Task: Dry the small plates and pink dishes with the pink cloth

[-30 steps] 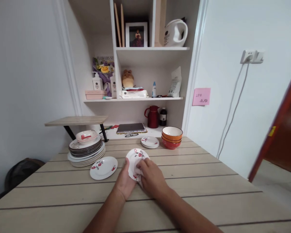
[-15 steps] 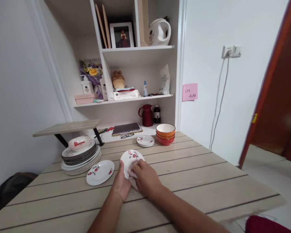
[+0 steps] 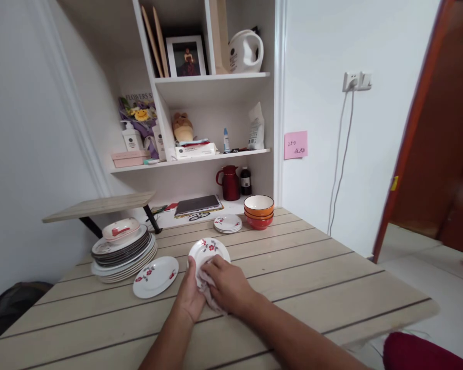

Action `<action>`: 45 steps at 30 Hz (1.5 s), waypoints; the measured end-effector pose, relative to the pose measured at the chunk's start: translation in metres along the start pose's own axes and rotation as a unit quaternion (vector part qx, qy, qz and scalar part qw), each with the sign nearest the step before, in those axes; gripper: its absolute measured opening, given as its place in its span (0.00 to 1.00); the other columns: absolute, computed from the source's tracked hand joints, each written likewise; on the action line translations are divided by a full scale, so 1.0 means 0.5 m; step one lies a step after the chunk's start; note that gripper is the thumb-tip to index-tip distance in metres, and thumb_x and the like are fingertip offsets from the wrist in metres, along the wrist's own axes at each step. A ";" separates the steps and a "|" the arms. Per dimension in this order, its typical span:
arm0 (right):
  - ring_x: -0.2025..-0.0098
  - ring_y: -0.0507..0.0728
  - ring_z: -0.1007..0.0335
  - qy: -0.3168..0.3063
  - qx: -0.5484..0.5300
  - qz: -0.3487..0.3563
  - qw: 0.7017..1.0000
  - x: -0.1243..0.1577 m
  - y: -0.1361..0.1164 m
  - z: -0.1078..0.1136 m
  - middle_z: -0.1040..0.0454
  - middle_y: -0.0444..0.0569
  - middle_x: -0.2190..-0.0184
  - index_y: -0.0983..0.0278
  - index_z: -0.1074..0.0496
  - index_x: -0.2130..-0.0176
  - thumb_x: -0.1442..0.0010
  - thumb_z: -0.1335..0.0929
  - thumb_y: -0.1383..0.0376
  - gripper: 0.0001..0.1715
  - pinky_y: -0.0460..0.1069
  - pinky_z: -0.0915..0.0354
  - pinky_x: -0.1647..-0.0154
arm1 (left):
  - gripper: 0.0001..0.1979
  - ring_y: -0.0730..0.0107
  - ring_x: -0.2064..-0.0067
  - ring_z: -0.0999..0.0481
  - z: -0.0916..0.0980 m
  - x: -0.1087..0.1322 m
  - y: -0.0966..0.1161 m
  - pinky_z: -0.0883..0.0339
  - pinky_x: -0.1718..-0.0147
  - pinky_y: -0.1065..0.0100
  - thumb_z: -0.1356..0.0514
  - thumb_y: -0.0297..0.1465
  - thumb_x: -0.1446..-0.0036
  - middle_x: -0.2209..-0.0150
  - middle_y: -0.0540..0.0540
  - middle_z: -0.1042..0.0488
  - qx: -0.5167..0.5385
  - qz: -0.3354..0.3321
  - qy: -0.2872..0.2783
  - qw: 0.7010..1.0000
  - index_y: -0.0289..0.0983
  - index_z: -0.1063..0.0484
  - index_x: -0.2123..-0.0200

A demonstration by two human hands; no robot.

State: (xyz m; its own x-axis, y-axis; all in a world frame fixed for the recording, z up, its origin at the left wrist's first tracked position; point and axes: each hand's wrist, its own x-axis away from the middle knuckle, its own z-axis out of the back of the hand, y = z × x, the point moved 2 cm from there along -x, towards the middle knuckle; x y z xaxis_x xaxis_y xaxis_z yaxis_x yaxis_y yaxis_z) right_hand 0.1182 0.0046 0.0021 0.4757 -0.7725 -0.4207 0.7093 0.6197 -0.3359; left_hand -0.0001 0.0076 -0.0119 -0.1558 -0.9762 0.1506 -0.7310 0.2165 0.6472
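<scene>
A small white plate with red flowers [image 3: 208, 248] is tilted up over the table, gripped at its left edge by my left hand [image 3: 190, 293], thumb on the rim. My right hand [image 3: 229, 285] is closed on a pale cloth [image 3: 209, 294] and presses it against the plate's face, covering the lower right part. To the left of my hands a flowered plate [image 3: 156, 277] lies flat on the table. Beyond them is a short stack of small flowered plates [image 3: 228, 223], beside stacked orange and red bowls [image 3: 259, 213].
On the left stands a tall stack of plates [image 3: 125, 252] with a bowl [image 3: 121, 230] on top, near a small raised wooden shelf [image 3: 100, 205]. A red jug [image 3: 230, 183] and a dark bottle [image 3: 246, 181] stand at the back, under white shelving [image 3: 212, 77].
My right hand has shifted slightly with the cloth over the plate, and more of the cloth shows below it. The whole view has turned a little to the right.
</scene>
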 end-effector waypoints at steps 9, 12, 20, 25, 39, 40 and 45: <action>0.60 0.57 0.32 0.162 -0.019 -0.178 0.970 -0.032 0.050 0.045 0.35 0.52 0.52 0.58 0.31 0.49 0.46 0.35 0.69 0.24 0.49 0.40 0.64 | 0.27 0.55 0.45 0.26 -0.020 0.011 -0.025 0.35 0.44 0.56 0.43 0.42 0.39 0.48 0.36 0.24 -0.035 0.050 -0.059 0.996 0.35 0.35 0.40; 0.54 0.59 0.34 0.180 -0.048 -0.078 0.979 -0.038 0.026 0.030 0.35 0.53 0.50 0.58 0.32 0.45 0.45 0.35 0.70 0.28 0.51 0.39 0.57 | 0.28 0.56 0.42 0.28 -0.023 0.015 -0.029 0.37 0.42 0.57 0.44 0.44 0.39 0.47 0.37 0.24 -0.025 0.055 -0.076 0.995 0.35 0.34 0.41; 0.52 0.58 0.37 0.061 -0.125 0.090 0.986 -0.005 -0.006 -0.008 0.33 0.50 0.53 0.57 0.29 0.47 0.52 0.34 0.75 0.34 0.52 0.39 0.51 | 0.35 0.55 0.43 0.28 -0.003 0.009 -0.010 0.37 0.42 0.58 0.51 0.56 0.43 0.49 0.36 0.24 0.014 -0.003 -0.056 0.998 0.33 0.27 0.50; 0.52 0.57 0.36 0.074 -0.121 0.046 0.989 -0.012 0.022 0.001 0.34 0.49 0.54 0.57 0.26 0.53 0.53 0.35 0.76 0.29 0.50 0.38 0.52 | 0.28 0.56 0.48 0.24 -0.001 -0.001 -0.010 0.32 0.47 0.59 0.45 0.49 0.41 0.53 0.37 0.22 0.002 -0.009 -0.054 0.999 0.34 0.28 0.48; 0.52 0.59 0.31 0.105 -0.511 -0.030 0.853 -0.010 0.043 0.055 0.30 0.53 0.48 0.58 0.43 0.37 0.41 0.34 0.58 0.34 0.54 0.35 0.51 | 0.25 0.59 0.54 0.20 0.000 -0.003 -0.013 0.27 0.54 0.61 0.33 0.37 0.47 0.54 0.39 0.21 -0.015 -0.042 -0.009 0.999 0.35 0.29 0.47; 0.55 0.58 0.30 0.162 -0.518 -0.071 0.837 -0.013 0.059 0.056 0.29 0.52 0.50 0.59 0.41 0.39 0.40 0.35 0.56 0.32 0.54 0.35 0.52 | 0.24 0.59 0.55 0.20 0.000 -0.004 -0.011 0.26 0.55 0.61 0.34 0.37 0.47 0.54 0.39 0.21 -0.016 -0.041 -0.005 0.999 0.35 0.29 0.47; 0.57 0.58 0.29 0.183 -0.595 -0.256 0.739 -0.018 0.094 0.027 0.27 0.51 0.54 0.60 0.37 0.42 0.43 0.31 0.52 0.32 0.53 0.34 0.55 | 0.22 0.59 0.57 0.20 -0.002 -0.003 0.000 0.24 0.59 0.59 0.34 0.37 0.46 0.55 0.39 0.20 -0.003 -0.050 0.041 0.998 0.35 0.28 0.49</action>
State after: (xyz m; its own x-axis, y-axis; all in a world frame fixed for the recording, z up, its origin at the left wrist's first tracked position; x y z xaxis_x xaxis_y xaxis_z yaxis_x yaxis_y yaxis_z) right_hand 0.1544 0.0390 0.0017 -0.0242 -0.9938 -0.1086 -0.3164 0.1107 -0.9421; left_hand 0.0006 0.0089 -0.0113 -0.0278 -0.9888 0.1464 -0.7362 0.1193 0.6661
